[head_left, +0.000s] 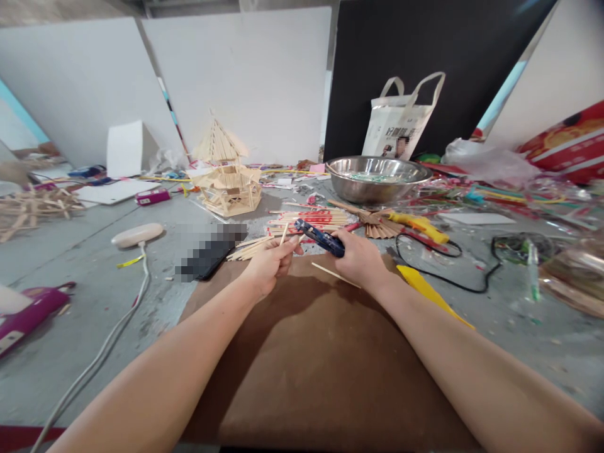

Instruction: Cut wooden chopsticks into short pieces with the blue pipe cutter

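My left hand (271, 265) is closed in a pinch on a short thin wooden stick (284, 234) that points upward. My right hand (359, 257) is wrapped round a dark blue hand tool (321, 239), long and plier-like, whose far end reaches left toward my left fingertips. Its jaws are too small to make out. A loose wooden stick (336, 275) lies on the brown board (302, 365) beneath my right hand. Beyond my hands, a pile of pale sticks (325, 218) rests on red-printed wrapping. More sticks (245, 249) lie beside my left hand.
A stick-built pavilion model (229, 189) stands at the back left. Behind are a steel bowl (377, 182) and white bag (396, 123). A yellow glue gun (419, 226) with a black cable lies right. A dark phone-like slab (212, 251) and white corded device (136, 235) lie left.
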The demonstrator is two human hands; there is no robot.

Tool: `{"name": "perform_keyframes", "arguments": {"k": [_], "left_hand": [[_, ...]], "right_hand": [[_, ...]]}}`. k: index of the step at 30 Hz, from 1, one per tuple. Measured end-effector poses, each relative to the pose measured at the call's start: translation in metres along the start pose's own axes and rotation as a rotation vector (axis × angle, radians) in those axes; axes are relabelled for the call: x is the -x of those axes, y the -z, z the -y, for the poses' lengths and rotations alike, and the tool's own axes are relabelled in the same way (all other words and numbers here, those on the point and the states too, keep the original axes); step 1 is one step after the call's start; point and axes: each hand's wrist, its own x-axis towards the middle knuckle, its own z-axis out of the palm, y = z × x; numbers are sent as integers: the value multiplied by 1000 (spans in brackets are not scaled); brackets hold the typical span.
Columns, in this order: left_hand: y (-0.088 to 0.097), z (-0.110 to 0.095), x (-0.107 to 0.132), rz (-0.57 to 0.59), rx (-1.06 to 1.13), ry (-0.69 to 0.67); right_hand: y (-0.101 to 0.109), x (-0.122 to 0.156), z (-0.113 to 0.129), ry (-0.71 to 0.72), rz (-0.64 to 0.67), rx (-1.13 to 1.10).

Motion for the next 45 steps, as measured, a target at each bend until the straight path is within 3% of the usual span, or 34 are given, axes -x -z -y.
{"name": "perform_keyframes", "arguments": {"k": [24, 33, 42, 45], "left_hand": [[-3, -1, 1, -43, -73, -47], [-7, -4, 4, -41, -51, -39], [-8, 9, 1, -177, -204, -163], [-8, 9, 0, -181, -190, -146]], "right_hand": [[1, -1, -1, -13, 23, 36], [6, -4, 4, -92, 76, 82], [2, -7, 5, -136, 120, 94], [2, -5, 5, -143, 110, 95]]}}
